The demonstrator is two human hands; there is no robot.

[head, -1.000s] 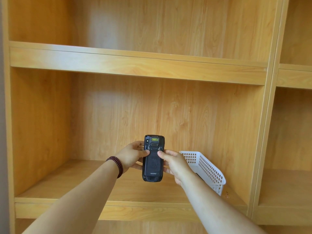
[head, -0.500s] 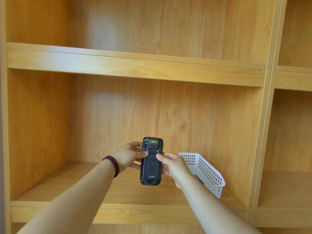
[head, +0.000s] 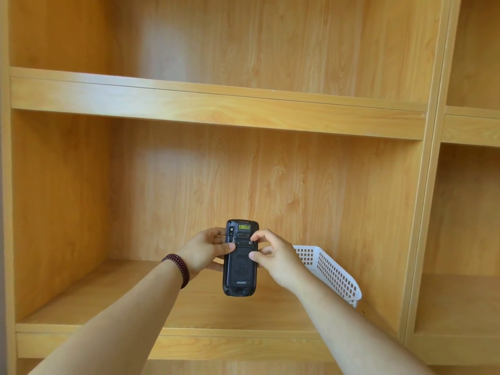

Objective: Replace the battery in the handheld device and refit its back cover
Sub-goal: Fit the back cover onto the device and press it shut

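Note:
I hold a black handheld device upright in front of the shelf, its back facing me with the back cover on. My left hand grips its left edge, thumb pressed on the cover near the left latch. My right hand holds the right edge, its index fingertip on the small latch at the upper right of the cover and its thumb on the cover's side. A yellow label shows near the device's top. No loose battery is visible.
A white perforated plastic basket sits on the wooden shelf board to the right, partly behind my right arm. The shelf unit's upright divider stands further right. A bead bracelet circles my left wrist.
My right index finger has lifted from the device's side up onto the upper right latch. The device stays held upright in both hands.

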